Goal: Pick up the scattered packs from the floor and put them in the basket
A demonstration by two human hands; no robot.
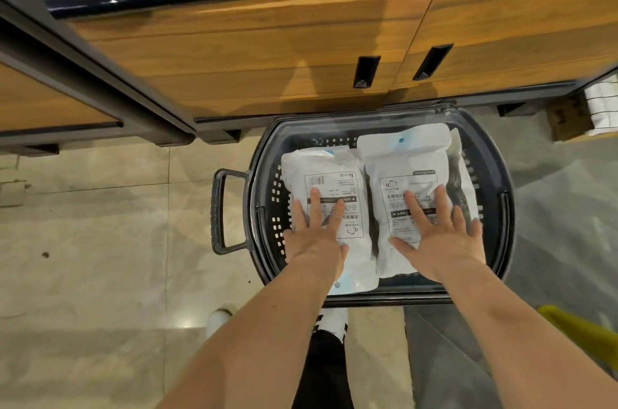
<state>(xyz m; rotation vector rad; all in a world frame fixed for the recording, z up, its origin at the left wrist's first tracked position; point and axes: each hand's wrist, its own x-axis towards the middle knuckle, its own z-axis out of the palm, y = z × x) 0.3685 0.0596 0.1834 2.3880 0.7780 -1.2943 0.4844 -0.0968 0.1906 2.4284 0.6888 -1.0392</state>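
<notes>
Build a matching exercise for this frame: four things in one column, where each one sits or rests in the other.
Things:
1. left hand
2. right hand
3. basket handle
4. white shoe

Places:
A. on the floor, at the near edge of the basket
B. flat on the pack with the upright label
C. sticking out from the basket's left side
D. flat on the pack with the inverted label

Pairs: 1-D, 2-B, 3-C, 4-A

The left pack (326, 171) and right pack (401, 154) covered most of the basket's (275, 189) bottom, the wooden cabinet (254, 50) crowded its far rim, and open floor (100, 241) lay past its left edge.
</notes>
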